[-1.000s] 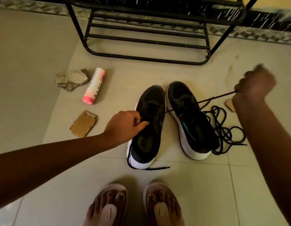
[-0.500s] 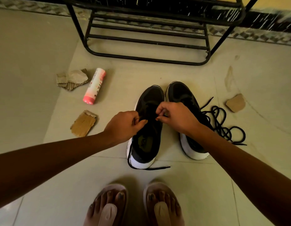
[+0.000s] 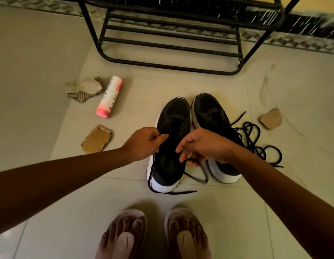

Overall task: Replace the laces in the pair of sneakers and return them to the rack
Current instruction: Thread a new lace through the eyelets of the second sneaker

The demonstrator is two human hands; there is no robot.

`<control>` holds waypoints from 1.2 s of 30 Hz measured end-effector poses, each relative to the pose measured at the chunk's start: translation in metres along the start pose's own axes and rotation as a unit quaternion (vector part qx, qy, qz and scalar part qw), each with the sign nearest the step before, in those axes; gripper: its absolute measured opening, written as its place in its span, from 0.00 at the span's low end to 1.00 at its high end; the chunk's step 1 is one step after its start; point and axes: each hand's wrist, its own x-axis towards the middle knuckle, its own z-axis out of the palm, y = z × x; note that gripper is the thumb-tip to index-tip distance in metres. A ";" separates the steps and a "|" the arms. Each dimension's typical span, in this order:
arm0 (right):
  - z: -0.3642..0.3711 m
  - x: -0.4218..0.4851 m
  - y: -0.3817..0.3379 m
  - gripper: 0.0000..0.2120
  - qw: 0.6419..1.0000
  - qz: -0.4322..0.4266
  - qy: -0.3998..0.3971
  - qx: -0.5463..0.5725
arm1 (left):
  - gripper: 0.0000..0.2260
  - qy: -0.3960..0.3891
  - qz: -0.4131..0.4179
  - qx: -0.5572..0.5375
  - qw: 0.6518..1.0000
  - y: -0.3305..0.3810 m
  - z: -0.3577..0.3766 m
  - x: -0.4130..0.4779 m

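Note:
Two black sneakers with white soles stand side by side on the tiled floor, toes pointing at the rack. My left hand [image 3: 143,142] grips the left edge of the left sneaker [image 3: 171,116] near its eyelets. My right hand [image 3: 203,144] hovers over the same shoe and pinches a black lace [image 3: 197,177] that loops down past the heel. Another end of that lace trails on the floor behind the heel. The right sneaker [image 3: 211,113] is partly hidden by my right wrist. A loose black lace [image 3: 256,141] lies coiled to its right.
A black metal shoe rack [image 3: 171,45] stands against the wall ahead. A pink and white spray can [image 3: 109,97] lies on its side at the left, near cardboard scraps [image 3: 83,88] [image 3: 96,139]. Another scrap [image 3: 271,120] lies at right. My sandalled feet [image 3: 155,236] are at the bottom.
My right hand pulled a lace out far to the right, came back to the left sneaker's eyelets, and now draws the lace down toward the heel. My left hand has stayed on the shoe.

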 end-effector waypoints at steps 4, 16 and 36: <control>0.025 -0.002 -0.003 0.10 0.998 0.048 -0.018 0.026 | 0.16 -0.010 -0.011 -0.040 0.999 0.003 0.002 0.000; 0.049 0.006 0.013 0.08 0.994 -0.027 0.101 -0.024 | 0.13 -0.044 -0.014 0.021 0.999 0.008 -0.001 -0.001; -0.004 -0.008 0.012 0.03 0.981 -0.055 0.132 -0.129 | 0.12 -0.043 0.099 0.342 0.933 0.038 -0.010 0.006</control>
